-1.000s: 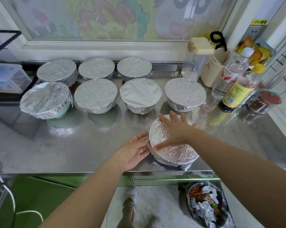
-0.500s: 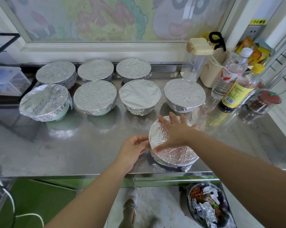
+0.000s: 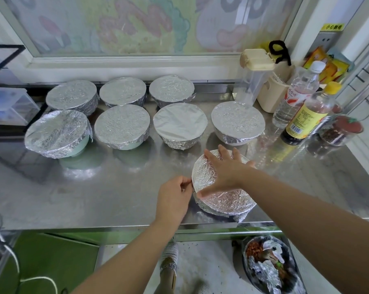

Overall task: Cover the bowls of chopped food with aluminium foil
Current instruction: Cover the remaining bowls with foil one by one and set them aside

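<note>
Near the front edge of the steel counter [image 3: 94,187] stands a bowl wrapped in crinkled aluminium foil [image 3: 226,201]. My right hand [image 3: 226,170] lies flat on its top with the fingers spread. My left hand [image 3: 175,194] is at the bowl's left rim, its fingers curled and pinching the foil edge there. Behind, several more foil-covered bowls stand in two rows, among them one at the middle [image 3: 122,126] and one at the right [image 3: 237,122]. The food inside every bowl is hidden.
At the back right stand a clear jug with a cream lid [image 3: 250,81], a water bottle [image 3: 295,96], a yellow-labelled bottle [image 3: 306,117] and a red-lidded jar [image 3: 340,130]. A clear box [image 3: 7,105] sits far left. Below the counter is a bin of scraps [image 3: 270,266].
My left hand went from lying open against the bowl's left side to curling its fingers onto the foil at the rim. My right hand stayed flat on top.
</note>
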`<state>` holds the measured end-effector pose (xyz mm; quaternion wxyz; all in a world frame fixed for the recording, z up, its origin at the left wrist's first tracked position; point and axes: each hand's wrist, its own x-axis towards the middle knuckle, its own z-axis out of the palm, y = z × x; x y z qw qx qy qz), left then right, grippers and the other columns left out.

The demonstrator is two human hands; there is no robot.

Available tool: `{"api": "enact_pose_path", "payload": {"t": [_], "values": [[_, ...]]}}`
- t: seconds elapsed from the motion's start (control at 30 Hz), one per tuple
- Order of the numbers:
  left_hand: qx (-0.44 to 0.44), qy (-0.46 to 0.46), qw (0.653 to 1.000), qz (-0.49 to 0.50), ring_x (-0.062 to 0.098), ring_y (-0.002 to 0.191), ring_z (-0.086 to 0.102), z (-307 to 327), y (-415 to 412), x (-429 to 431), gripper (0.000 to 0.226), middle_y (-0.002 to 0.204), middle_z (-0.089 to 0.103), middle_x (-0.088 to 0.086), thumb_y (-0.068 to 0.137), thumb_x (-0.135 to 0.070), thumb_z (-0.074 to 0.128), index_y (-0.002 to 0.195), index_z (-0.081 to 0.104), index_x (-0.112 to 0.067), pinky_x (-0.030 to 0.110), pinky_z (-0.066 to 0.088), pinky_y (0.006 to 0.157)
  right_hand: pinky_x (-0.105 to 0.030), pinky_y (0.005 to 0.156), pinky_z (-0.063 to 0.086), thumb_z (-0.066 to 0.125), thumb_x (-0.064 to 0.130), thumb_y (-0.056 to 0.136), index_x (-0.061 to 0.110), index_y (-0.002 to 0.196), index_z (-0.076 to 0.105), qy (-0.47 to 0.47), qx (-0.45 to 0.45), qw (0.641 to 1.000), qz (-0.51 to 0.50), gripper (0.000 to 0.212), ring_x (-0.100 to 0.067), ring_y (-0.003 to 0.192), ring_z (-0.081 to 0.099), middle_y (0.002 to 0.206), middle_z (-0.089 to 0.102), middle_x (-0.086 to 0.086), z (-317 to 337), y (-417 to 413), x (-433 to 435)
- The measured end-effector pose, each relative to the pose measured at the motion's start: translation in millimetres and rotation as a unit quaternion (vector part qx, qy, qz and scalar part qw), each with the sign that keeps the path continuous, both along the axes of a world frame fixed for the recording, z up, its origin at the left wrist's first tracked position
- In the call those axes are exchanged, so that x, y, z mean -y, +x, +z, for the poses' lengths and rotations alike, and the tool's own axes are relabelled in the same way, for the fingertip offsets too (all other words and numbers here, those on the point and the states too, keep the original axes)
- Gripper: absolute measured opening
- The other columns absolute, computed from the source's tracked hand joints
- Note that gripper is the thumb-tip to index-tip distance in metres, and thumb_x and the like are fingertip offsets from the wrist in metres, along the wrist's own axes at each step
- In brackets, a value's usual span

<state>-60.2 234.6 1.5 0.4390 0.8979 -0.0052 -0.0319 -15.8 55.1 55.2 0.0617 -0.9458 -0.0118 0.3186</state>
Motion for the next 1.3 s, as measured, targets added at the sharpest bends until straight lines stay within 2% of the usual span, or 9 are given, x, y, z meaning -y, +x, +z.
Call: {"api": "enact_pose_path", "payload": {"t": [0.17,0.3,0.47,0.6,0.73,0.87,1.0,1.17,1.3], "values": [[0.012,-0.077,0.996,-0.03,0.0,0.101,0.061,-12.9,-25.0,6.5,0.033,0.112,0.068,-0.012,0.101,-0.009,0.052,0.125,0.067,-0.026,0.015,0.047,0.088,-0.086,0.106,0.004,0.068,0.092,0.053,0.047,0.154,-0.023,-0.003,0.004,1.0,0.0,0.144,-0.044,0.15,-0.025,0.166,-0.03,0.0,0.8,0.4,-0.9],[-0.02,-0.093,0.994,-0.057,-0.007,0.115,0.049,-15.7,-30.9,9.6,0.042,0.132,0.056,-0.011,0.105,-0.009,0.041,0.143,0.052,-0.025,0.0,0.032,0.094,-0.084,0.108,0.007,0.066,0.096,0.049,0.047,0.154,-0.023,0.004,0.003,1.0,-0.017,0.145,-0.046,0.15,-0.023,0.165,-0.03,-0.001,-3.8,2.6,-0.5],[-0.107,-0.134,0.977,-0.128,0.007,0.124,0.051,-3.7,-5.5,7.1,0.057,0.136,0.056,-0.009,0.102,-0.001,0.037,0.147,0.042,-0.036,0.025,0.04,0.109,-0.077,0.114,0.001,0.03,0.113,0.008,0.041,0.154,-0.026,0.017,0.005,0.995,-0.102,0.172,-0.046,0.149,-0.026,0.164,-0.031,-0.007,-16.0,3.9,0.7],[-0.126,-0.157,0.977,-0.076,0.011,0.132,0.05,-4.3,6.7,-5.9,0.053,0.145,0.052,-0.01,0.102,-0.006,0.046,0.149,0.042,-0.031,0.038,0.04,0.114,-0.078,0.113,-0.003,0.027,0.115,0.011,0.038,0.15,-0.033,0.011,0.011,0.995,-0.103,0.17,-0.045,0.146,-0.033,0.16,-0.039,-0.011,-14.5,8.8,4.0],[-0.144,-0.221,0.963,-0.048,0.004,0.11,0.067,-11.5,1.3,-16.0,0.038,0.121,0.069,-0.017,0.097,-0.012,0.06,0.132,0.062,-0.028,0.039,0.052,0.103,-0.083,0.109,0.003,0.05,0.104,0.019,0.048,0.147,-0.034,0.007,-0.015,1.0,-0.006,0.163,-0.047,0.142,-0.036,0.157,-0.041,0.002,0.8,9.7,7.8],[-0.153,-0.286,0.945,-0.05,0.012,0.107,0.07,-15.1,-5.0,-12.1,0.041,0.113,0.074,-0.007,0.091,-0.005,0.069,0.129,0.061,-0.02,0.042,0.053,0.1,-0.08,0.112,0.0,0.043,0.111,0.011,0.051,0.142,-0.038,-0.016,-0.023,0.998,0.062,0.165,-0.041,0.145,-0.037,0.162,-0.034,-0.002,-13.4,13.8,11.3],[-0.131,-0.267,0.955,-0.023,0.016,0.101,0.071,-18.6,-5.1,-5.7,0.038,0.105,0.075,-0.006,0.087,-0.011,0.075,0.119,0.064,-0.027,0.045,0.056,0.095,-0.08,0.112,0.003,0.042,0.11,0.009,0.051,0.146,-0.033,-0.014,-0.02,0.998,0.053,0.167,-0.042,0.145,-0.036,0.164,-0.032,0.0,-12.8,11.8,11.3],[-0.1,-0.224,0.969,0.019,0.004,0.097,0.068,-17.6,-10.5,1.7,0.025,0.104,0.073,-0.013,0.09,-0.015,0.073,0.112,0.067,-0.024,0.024,0.056,0.089,-0.079,0.113,0.003,0.042,0.109,0.007,0.051,0.147,-0.031,-0.012,-0.017,0.999,0.047,0.169,-0.043,0.145,-0.036,0.164,-0.032,0.0,-12.8,10.1,9.5],[-0.065,-0.211,0.975,0.034,-0.004,0.09,0.069,-18.7,-16.5,4.6,0.017,0.097,0.075,-0.015,0.092,-0.013,0.07,0.108,0.072,-0.021,0.019,0.055,0.086,-0.079,0.112,0.001,0.042,0.11,0.01,0.051,0.146,-0.034,-0.015,-0.013,0.999,0.05,0.167,-0.044,0.144,-0.036,0.163,-0.033,-0.001,-17.0,10.8,10.9]]}}
